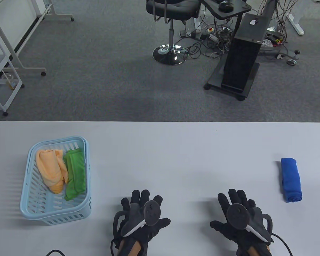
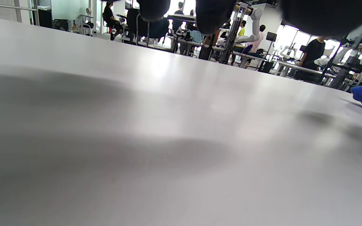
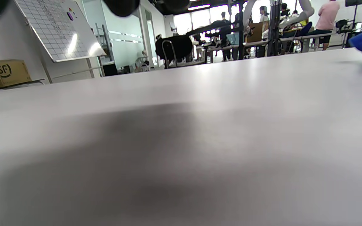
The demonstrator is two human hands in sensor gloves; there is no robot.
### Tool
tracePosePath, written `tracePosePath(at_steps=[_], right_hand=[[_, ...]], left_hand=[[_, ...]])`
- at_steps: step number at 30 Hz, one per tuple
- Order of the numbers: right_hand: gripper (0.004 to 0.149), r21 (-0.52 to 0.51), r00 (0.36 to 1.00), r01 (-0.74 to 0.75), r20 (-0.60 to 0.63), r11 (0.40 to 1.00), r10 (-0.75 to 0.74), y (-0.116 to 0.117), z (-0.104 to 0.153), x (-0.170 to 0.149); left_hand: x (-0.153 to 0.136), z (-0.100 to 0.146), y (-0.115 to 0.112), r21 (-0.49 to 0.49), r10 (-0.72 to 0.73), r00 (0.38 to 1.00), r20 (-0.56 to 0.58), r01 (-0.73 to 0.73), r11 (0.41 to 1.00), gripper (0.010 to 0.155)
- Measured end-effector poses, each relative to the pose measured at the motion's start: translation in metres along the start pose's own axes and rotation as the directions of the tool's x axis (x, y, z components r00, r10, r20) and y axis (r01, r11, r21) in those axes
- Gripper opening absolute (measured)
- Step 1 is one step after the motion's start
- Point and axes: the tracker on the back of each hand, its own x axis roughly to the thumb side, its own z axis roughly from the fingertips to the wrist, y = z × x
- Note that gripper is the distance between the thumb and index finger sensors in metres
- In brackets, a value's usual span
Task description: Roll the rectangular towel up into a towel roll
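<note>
**Blue roll out of reach**

Both my hands lie flat on the tabletop (image 1: 176, 149), fingers spread, holding nothing: left hand (image 1: 141, 216), right hand (image 1: 238, 217). Rolled blue towel (image 1: 290, 180) lies well right of my right fingers, untouched.

A blue towel roll (image 1: 291, 179); orange towel (image 1: 51, 169) and green towel (image 1: 75, 174) in a slatted pale-blue basket (image 1: 32, 210); white surface (image 1: 176, 154).

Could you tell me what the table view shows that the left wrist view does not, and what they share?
Only the table view shows the light blue basket holding an orange towel and a green towel, plus both whole hands, left hand and right hand, resting on the table. Only the left wrist view shows people at desks beyond the table. Both show the white table and the blue towel roll.
</note>
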Motion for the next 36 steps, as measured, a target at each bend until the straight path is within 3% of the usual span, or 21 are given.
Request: tracePosePath(at_steps=[7, 11, 14, 18, 22, 25, 31, 36], right_hand=[[0.096, 0.012, 1.0, 0.025, 0.01, 1.0, -0.025, -0.002, -0.001, 0.004], [0.095, 0.014, 1.0, 0.026, 0.012, 1.0, -0.026, -0.002, -0.001, 0.004], [0.095, 0.02, 1.0, 0.029, 0.01, 0.999, -0.029, -0.001, -0.001, 0.003], [0.094, 0.024, 1.0, 0.029, 0.007, 0.999, -0.029, -0.002, -0.001, 0.004], [0.094, 0.03, 1.0, 0.026, 0.008, 0.999, -0.026, -0.001, -0.002, 0.004], [0.094, 0.038, 1.0, 0.02, 0.006, 0.999, -0.02, -0.001, -0.002, 0.004], [0.094, 0.066, 1.0, 0.014, -0.006, 0.998, -0.013, 0.002, -0.003, 0.002], [0.095, 0.096, 1.0, 0.003, -0.022, 0.995, -0.001, 0.004, -0.005, 0.0]], left_hand=[[0.016, 0.011, 0.028, 0.122, 0.004, 1.0, 0.002, -0.004, 0.993, 0.083], [0.019, 0.009, 0.064, 0.195, 0.052, 0.999, -0.012, -0.049, 0.98, 0.081], [0.011, 0.005, 0.106, 0.24, 0.087, 0.996, -0.038, -0.075, 0.968, 0.079], [-0.015, -0.005, 0.154, 0.317, 0.1, 0.989, -0.107, -0.062, 0.946, 0.077], [-0.056, -0.016, 0.191, 0.315, 0.079, 0.968, -0.24, 0.001, 0.949, 0.076], [-0.086, -0.022, 0.206, 0.262, 0.071, 0.945, -0.318, 0.016, 0.965, 0.077], [-0.149, -0.027, 0.222, 0.224, 0.101, 0.874, -0.475, 0.009, 0.975, 0.077], [-0.198, -0.035, 0.213, 0.13, 0.105, 0.802, -0.588, -0.035, 0.991, 0.073]])
